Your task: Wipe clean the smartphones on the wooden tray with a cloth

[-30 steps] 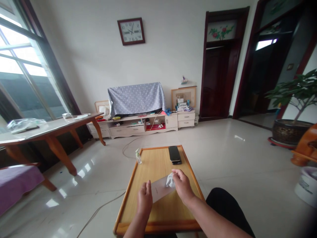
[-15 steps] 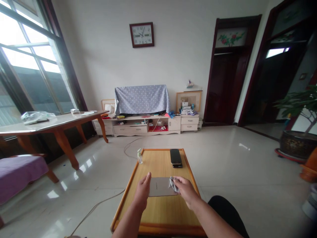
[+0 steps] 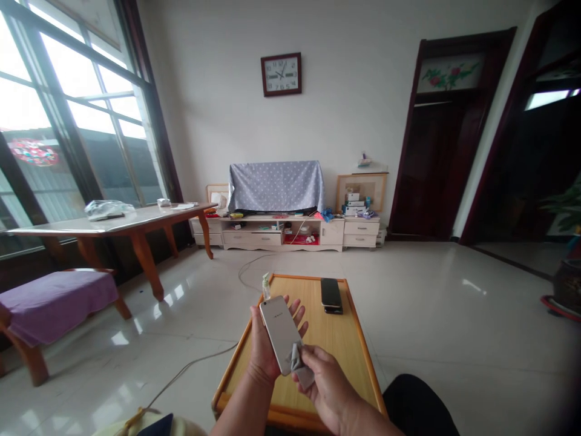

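Note:
A pale smartphone, back side up, lies slantwise across the palm of my left hand. The left thumb runs along its near-left edge, and the fingertips show past its right edge. My right hand pinches a crumpled grey cloth, which touches the lower right part of the phone's back. Both hands are above a small wooden table. On its far left corner stands a small clear spray bottle. Toward the far right, a dark phone rests on another dark flat item.
A long table with a plastic bag on it is at left, beside a purple-covered seat. A cable trails over the floor. The white TV cabinet stands by the wall. A dark knee is at lower right.
The phone has turned from lying crosswise to slanting lengthwise, its camera end now far left. My left hand has moved under it. The cloth has shifted lower, and the whole view has swung left.

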Action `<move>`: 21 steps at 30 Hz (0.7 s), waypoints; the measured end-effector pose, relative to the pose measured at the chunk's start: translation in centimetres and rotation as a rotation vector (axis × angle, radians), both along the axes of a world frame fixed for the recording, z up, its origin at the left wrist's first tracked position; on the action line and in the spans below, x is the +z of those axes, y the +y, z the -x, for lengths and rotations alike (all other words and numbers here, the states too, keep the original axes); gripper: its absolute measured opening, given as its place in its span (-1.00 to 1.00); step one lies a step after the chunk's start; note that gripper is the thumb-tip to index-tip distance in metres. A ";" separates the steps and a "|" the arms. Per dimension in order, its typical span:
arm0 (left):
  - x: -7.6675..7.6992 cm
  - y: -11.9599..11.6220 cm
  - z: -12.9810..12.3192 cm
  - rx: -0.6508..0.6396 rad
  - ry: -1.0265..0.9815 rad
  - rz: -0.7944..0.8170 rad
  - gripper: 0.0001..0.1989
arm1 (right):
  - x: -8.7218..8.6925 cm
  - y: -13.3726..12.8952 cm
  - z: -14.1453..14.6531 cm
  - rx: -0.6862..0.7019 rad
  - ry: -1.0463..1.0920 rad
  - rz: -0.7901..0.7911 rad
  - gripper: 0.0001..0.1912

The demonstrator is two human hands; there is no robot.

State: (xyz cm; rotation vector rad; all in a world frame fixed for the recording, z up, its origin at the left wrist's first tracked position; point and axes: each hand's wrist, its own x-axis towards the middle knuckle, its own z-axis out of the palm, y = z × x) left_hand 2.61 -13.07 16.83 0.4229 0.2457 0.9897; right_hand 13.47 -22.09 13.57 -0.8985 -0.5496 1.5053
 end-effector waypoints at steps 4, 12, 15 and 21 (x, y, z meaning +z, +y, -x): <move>0.5 -1.3 1.0 0.008 -0.018 0.021 -0.22 | -0.1 -1.0 -0.6 0.032 -0.338 -0.093 -0.36; 1.0 -3.1 1.6 -0.023 -0.046 0.012 -0.29 | 1.6 -1.6 -2.4 -0.216 -0.793 -0.348 -0.56; 1.0 -3.6 1.5 -0.086 -0.111 0.018 -0.27 | 3.3 -2.0 -2.3 -0.261 -1.041 -0.550 -0.75; 0.4 -5.2 0.8 -0.222 -0.123 0.041 -0.17 | 4.7 -1.9 -0.9 -0.299 -1.472 -0.648 -0.85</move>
